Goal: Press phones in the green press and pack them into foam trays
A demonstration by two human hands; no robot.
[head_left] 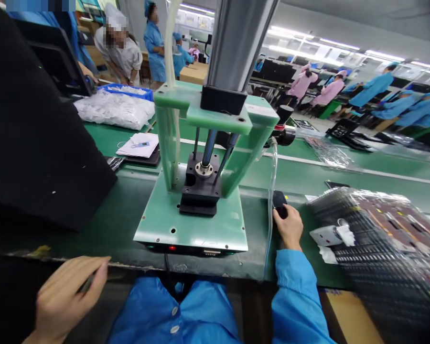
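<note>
My right hand [290, 226] grips the near end of a small flat black rectangular piece [280, 197], like a phone or its back, on the green bench right of the press. Its exact kind does not show. A clear air hose [272, 181] runs just left of those fingers. My left hand [71, 291] hovers by the bench's front edge, fingers stretched out and thumb apart, holding nothing. Between my hands stands a green press [154, 224] with a grey cylinder [238, 43] on top. Its black pressing block [200, 191] sits low, over the base plate.
Stacked clear trays [365, 239] with brown parts crowd the right side, a white roll [326, 235] against them. A large black box-like thing [39, 143] blocks the left. Behind lie papers [139, 145], bagged goods [114, 109] and a blue crate [143, 92]. Co-workers are farther back.
</note>
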